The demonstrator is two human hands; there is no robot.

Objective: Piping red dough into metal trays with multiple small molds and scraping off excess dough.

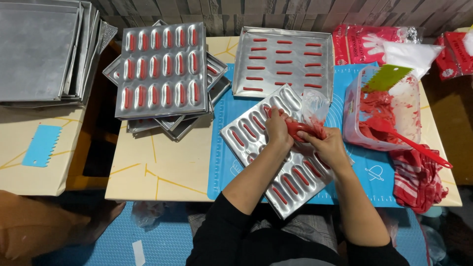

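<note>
Piping bag (pixel 306 129) of red batter sits over the upper half of the mould tray (pixel 276 152), and both hands are closed around it. The right hand (pixel 329 148) wraps the fat back end of the bag, fingers curled tight and squeezing, while the left hand (pixel 277 129) pinches the narrow front end, steering the tip down toward a hollow near the tray's upper middle. The loose clear top of the bag stands up just behind the hands.

The tray lies slanted on a blue mat (pixel 224 148). Its hollows toward the lower end and along its upper left edge already carry a red strip each; the ones at its far top corner look bare.

To do this well, I judge that the pressure should come only from the rear hand, with the front hand merely guiding, so each strip comes out even. Keeping the tip low and centred in the hollow should stop batter smearing onto the ridges between. Easing off the squeeze before lifting would give a clean end.

Right of the tray stands a clear tub (pixel 382 111) of red batter with a red spatula (pixel 409 140) and a green scraper (pixel 389 78). Above the tray lies a flat pan (pixel 284 61) with rows of red strips; to its upper left sits a stack of filled trays (pixel 162 69).
</note>
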